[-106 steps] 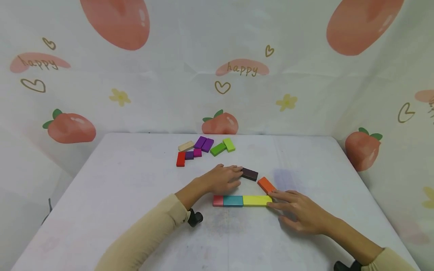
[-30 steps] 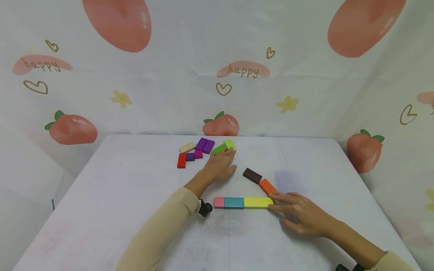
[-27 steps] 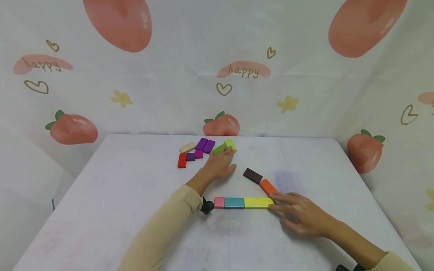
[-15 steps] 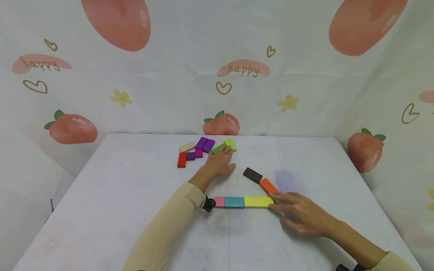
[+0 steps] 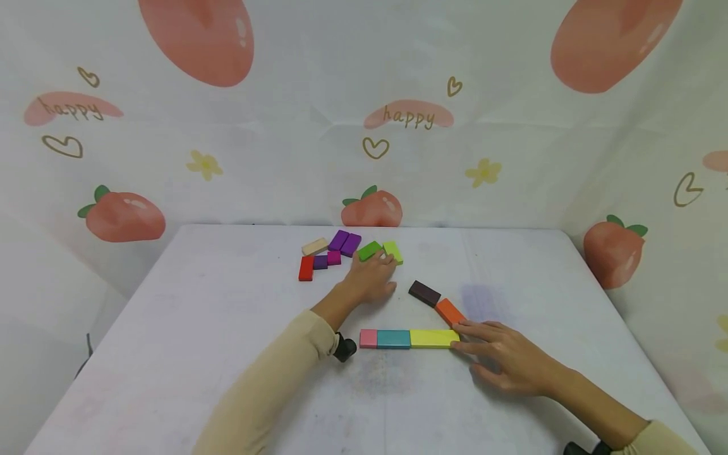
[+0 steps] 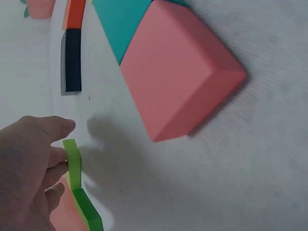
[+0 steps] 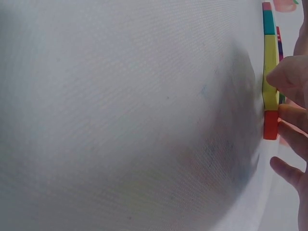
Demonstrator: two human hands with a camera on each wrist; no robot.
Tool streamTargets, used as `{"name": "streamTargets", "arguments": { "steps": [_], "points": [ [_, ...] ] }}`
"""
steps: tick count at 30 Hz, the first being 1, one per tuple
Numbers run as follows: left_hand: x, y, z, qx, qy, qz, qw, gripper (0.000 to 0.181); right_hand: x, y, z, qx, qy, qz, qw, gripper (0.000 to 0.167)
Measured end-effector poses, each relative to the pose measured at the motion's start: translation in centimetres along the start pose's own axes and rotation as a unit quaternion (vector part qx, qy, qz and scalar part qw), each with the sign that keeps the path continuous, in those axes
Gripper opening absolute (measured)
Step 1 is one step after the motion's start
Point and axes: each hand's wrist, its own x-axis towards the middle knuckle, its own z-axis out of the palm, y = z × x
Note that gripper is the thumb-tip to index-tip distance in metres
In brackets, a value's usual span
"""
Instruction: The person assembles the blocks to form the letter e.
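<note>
My left hand (image 5: 371,278) touches the light green block (image 5: 393,252) with its fingertips, beside the darker green block (image 5: 370,250). In the left wrist view the fingers of the left hand (image 6: 29,163) lie against the light green block (image 6: 73,163), thumb apart from it. My right hand (image 5: 509,359) rests with extended fingers where the yellow block (image 5: 433,339) meets the orange block (image 5: 451,311). Pink (image 5: 368,339), teal (image 5: 394,339) and yellow blocks form a straight row; from its right end the orange and dark brown (image 5: 424,293) blocks slant up and leftward.
Behind and left of my left hand lie two purple blocks (image 5: 344,242), a beige block (image 5: 315,246), a red block (image 5: 306,268), a small dark purple block (image 5: 321,261) and a magenta block (image 5: 333,258). The white table (image 5: 216,328) ends at a printed curtain.
The dark brown block now lies end to end with the orange one. My left hand has left it for the green blocks, and the light green block has shifted slightly right, away from the darker green one.
</note>
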Motion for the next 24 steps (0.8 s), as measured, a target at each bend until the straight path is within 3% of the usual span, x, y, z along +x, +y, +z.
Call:
{"name": "streamTargets", "arguments": {
  "steps": [7,17,24],
  "points": [
    [-0.9,0.3,0.1,0.027,0.001,0.029,0.9992,0.054,0.1,0.0,-0.1,-0.003,-0.004,0.004,1.0000,0.049],
    [-2.1,0.5,0.6,0.009,0.010,0.063,0.9979,0.053,0.0,-0.1,-0.1,-0.004,-0.004,0.008,1.0000,0.049],
    [-1.7,-0.8,0.4,-0.011,0.041,0.052,0.9977,0.049,-0.1,-0.1,-0.1,-0.009,-0.011,0.014,0.9998,0.050]
  ]
}}
